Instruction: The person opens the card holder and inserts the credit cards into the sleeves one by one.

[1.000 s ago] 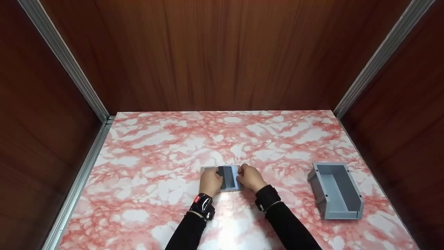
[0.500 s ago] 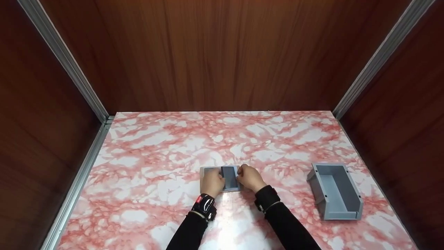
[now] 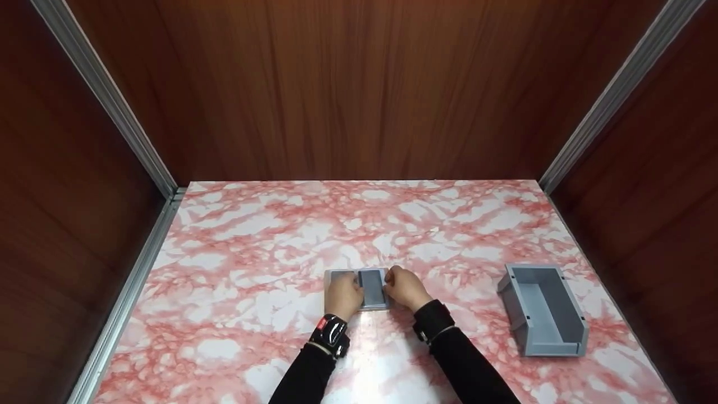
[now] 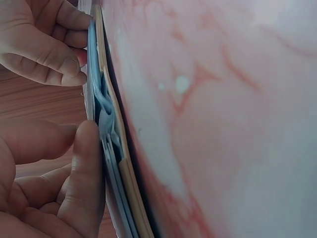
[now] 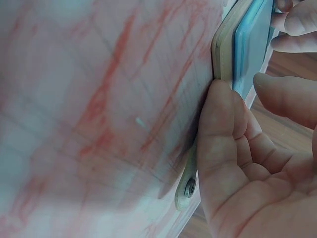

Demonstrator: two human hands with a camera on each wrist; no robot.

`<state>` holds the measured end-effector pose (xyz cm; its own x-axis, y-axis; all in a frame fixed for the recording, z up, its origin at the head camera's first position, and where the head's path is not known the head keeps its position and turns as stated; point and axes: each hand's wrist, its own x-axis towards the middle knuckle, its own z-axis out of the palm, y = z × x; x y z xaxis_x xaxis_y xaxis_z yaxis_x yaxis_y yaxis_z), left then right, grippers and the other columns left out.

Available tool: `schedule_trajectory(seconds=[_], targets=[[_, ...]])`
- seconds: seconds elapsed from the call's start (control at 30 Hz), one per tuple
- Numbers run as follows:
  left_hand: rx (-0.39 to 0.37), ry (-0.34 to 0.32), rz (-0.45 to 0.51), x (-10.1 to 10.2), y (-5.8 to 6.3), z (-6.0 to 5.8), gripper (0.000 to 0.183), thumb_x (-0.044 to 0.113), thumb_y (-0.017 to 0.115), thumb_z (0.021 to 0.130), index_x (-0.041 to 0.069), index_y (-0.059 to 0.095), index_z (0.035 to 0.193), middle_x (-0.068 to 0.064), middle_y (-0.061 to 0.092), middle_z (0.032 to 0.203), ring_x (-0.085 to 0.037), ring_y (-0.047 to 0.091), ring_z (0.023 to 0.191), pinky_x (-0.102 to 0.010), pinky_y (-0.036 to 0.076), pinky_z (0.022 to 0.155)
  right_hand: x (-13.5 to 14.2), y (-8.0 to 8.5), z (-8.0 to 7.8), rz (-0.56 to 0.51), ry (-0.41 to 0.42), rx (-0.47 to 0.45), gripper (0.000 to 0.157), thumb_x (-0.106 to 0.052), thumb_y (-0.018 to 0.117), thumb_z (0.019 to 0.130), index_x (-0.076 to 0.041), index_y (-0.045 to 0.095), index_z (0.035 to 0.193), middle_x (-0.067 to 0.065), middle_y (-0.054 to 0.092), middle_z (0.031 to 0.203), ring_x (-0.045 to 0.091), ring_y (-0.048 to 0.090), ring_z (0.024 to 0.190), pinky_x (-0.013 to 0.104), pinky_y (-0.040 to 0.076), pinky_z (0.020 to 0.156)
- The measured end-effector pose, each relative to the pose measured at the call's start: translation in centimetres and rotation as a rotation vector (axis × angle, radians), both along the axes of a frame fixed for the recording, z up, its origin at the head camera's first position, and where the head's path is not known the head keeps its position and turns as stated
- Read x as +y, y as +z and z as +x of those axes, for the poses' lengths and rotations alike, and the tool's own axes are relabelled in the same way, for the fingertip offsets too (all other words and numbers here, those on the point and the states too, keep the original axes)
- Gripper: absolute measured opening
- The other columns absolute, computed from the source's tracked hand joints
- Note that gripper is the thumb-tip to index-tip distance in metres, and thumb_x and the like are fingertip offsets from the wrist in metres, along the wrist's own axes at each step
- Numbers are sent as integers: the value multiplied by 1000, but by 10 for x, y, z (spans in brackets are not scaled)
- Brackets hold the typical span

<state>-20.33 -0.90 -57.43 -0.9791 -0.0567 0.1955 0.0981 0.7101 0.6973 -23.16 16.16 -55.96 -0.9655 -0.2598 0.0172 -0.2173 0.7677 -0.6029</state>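
Note:
A flat card holder lies opened out on the table in the head view. It has a tan outer edge and blue-grey plastic sleeves. My left hand lies over its left half, fingers curled, thumb and forefinger pinching at the sleeves near the middle. The stacked sleeve edges bulge unevenly in the left wrist view. With curled fingers, my right hand holds the holder's right edge. A small strap with a metal snap sticks out beside that hand in the right wrist view. The palm hides part of the holder's left side.
A grey plastic bin with a low front stands on the right of the table. The red-and-white marbled tabletop is bounded by brown wood-grain panels and metal corner rails.
My left hand has shifted slightly right, and the dark sleeve between the hands has swung right to lie flatter over the holder's right half. My right hand has stayed put.

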Motion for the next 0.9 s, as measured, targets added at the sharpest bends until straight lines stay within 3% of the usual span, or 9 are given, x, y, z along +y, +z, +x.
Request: schedule_trajectory(seconds=[0.2, 0.47, 0.67, 0.9], targets=[[31, 1, 40, -4, 3, 1, 22, 1, 70, 76, -4, 72, 98, -9, 69, 79, -27, 65, 76, -41, 54, 72, 0, 4, 2, -14, 20, 8, 16, -4, 72, 81, -3, 59, 89, 1, 53, 72, 19, 52, 67, 38, 47, 67], [85, 35, 51, -15, 9, 1, 18, 1, 72, 76, -4, 71, 93, -8, 65, 76, -29, 64, 76, -44, 52, 74, 4, 13, 3, -49, 30, 63, 11, -3, 70, 86, -1, 62, 93, 0, 53, 70, 16, 51, 64, 36, 45, 64], [141, 65, 12, -26, 15, 1, 26, 1, 74, 78, -9, 69, 101, -12, 67, 80, -34, 66, 83, -46, 52, 81, 12, 19, 1, -59, -26, 83, 13, -4, 70, 86, -1, 64, 96, -1, 56, 72, 16, 53, 66, 36, 47, 66], [139, 77, 30, -38, 16, 1, 27, 0, 75, 78, -9, 68, 102, -12, 67, 81, -34, 66, 83, -46, 52, 81, 21, 23, -3, -77, -71, 116, 13, -4, 70, 85, -1, 64, 96, 1, 57, 74, 20, 56, 70, 39, 48, 71]])
